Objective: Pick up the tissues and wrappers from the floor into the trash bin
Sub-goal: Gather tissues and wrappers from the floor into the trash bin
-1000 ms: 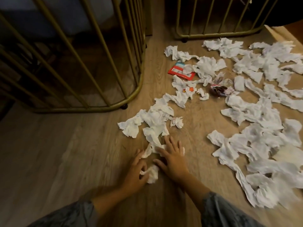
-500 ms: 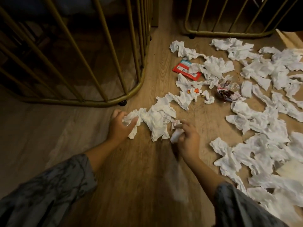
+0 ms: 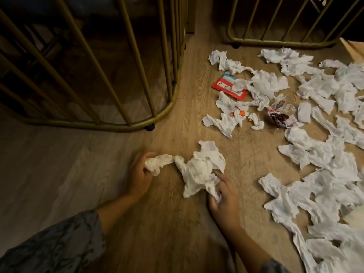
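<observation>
Down on the wooden floor (image 3: 167, 223), the left hand (image 3: 140, 174) curls around one end of a tissue clump (image 3: 197, 170) lying left-to-right; the right hand (image 3: 223, 198) pinches its other end.

Wood plank floor (image 3: 169, 223). Red wrapper (image 3: 228, 87) flat on it; crumpled white tissues (image 3: 319, 164) scattered right of and below the wrapper, dark clear wrapper (image 3: 279, 117) lower right, gold railing base (image 3: 94, 123) to its left.

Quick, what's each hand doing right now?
Left hand: grips a crumpled tissue wad.
Right hand: grips the bunched tissues.
</observation>
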The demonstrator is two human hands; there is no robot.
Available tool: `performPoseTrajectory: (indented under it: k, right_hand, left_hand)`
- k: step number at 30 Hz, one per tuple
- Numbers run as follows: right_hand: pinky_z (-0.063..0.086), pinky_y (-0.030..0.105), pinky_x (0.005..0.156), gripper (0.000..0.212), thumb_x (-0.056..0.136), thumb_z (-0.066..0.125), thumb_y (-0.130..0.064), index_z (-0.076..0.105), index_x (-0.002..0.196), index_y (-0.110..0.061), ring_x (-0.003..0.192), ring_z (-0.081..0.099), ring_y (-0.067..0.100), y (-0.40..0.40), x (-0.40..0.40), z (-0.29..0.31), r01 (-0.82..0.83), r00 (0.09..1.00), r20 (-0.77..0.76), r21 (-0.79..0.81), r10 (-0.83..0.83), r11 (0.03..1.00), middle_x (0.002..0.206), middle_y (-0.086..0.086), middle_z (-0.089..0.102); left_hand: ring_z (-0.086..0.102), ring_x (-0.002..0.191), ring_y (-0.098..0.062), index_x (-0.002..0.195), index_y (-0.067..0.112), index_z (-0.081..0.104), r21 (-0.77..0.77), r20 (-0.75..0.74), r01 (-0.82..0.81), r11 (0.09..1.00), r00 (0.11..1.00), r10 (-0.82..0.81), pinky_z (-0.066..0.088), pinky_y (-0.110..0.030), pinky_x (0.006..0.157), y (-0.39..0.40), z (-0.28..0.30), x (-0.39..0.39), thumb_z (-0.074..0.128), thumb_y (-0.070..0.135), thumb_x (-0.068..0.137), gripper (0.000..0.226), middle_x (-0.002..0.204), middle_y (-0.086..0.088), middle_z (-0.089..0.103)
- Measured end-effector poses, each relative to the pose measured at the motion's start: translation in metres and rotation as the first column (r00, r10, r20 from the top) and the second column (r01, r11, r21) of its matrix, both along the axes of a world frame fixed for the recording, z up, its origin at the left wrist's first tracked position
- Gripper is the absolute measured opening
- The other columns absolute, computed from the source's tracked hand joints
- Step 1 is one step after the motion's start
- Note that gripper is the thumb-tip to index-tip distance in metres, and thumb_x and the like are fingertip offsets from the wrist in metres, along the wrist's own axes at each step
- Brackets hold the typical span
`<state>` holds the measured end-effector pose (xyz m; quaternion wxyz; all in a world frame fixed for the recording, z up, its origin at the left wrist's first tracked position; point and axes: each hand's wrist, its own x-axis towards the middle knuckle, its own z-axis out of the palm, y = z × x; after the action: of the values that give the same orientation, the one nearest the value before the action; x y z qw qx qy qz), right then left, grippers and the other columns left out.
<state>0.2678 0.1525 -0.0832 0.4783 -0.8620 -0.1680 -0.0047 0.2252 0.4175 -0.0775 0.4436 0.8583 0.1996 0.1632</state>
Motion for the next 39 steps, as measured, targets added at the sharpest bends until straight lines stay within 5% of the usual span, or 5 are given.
performPoseTrajectory:
  k: [10,20,28,32,39]
  right_hand:
    - [0.034,0.032,0.109,0.042,0.072,0.043,-0.001,0.069,0.103,-0.011,0.132,0.043,0.020,-0.008,-0.013,-0.001,0.199,0.980,0.022,-0.010,-0.199,0.980,0.139,-0.001,0.052]
    - [0.047,0.042,0.067,0.016,0.075,0.042,-0.010,0.058,0.073,-0.012,0.073,0.056,0.012,-0.055,-0.013,0.024,0.514,0.857,-0.141,0.181,-0.495,0.838,0.075,0.002,0.060]
    - [0.025,0.043,0.115,0.041,0.087,0.056,-0.057,0.071,0.095,-0.020,0.142,0.029,0.017,-0.004,-0.007,0.014,-0.193,0.977,0.015,-0.352,0.212,0.916,0.148,-0.005,0.045]
    - [0.049,0.048,0.089,0.019,0.088,0.053,-0.026,0.069,0.093,-0.016,0.109,0.052,0.022,0.005,-0.028,-0.001,-0.250,0.963,0.023,-0.289,0.267,0.924,0.106,-0.003,0.064]
    - [0.042,0.031,0.073,0.028,0.080,0.052,-0.029,0.066,0.103,-0.022,0.084,0.051,0.016,-0.042,-0.041,0.007,-0.131,0.983,0.061,-0.429,0.173,0.894,0.090,-0.005,0.056]
  left_hand:
    - [0.028,0.129,-0.005,0.130,0.026,0.052,0.149,-0.111,0.647,0.748,0.762,-0.638,0.026,-0.016,0.108,-0.092,-0.012,0.028,0.076,0.048,0.071,0.068,0.141,0.001,0.038]
    - [0.048,0.109,-0.005,0.121,0.028,0.051,0.134,0.008,0.502,0.854,0.862,-0.508,0.037,-0.018,0.097,-0.025,-0.021,-0.011,0.047,0.061,0.087,0.047,0.116,0.002,0.057]
    - [0.045,0.090,0.005,0.086,0.014,0.063,0.109,-0.116,0.461,0.881,0.886,-0.449,0.038,-0.014,0.079,-0.052,-0.008,-0.014,0.064,0.038,0.086,0.024,0.093,0.005,0.056]
    - [0.047,0.116,-0.001,0.102,0.005,0.063,0.106,-0.087,0.478,0.872,0.878,-0.471,0.041,-0.020,0.098,-0.064,-0.008,-0.023,0.070,0.019,0.082,0.026,0.127,-0.004,0.052]
    - [0.053,0.087,-0.003,0.104,0.014,0.053,0.063,-0.152,0.493,0.868,0.864,-0.480,0.042,-0.011,0.076,-0.049,0.015,-0.038,0.067,0.035,0.060,0.050,0.098,0.002,0.057]
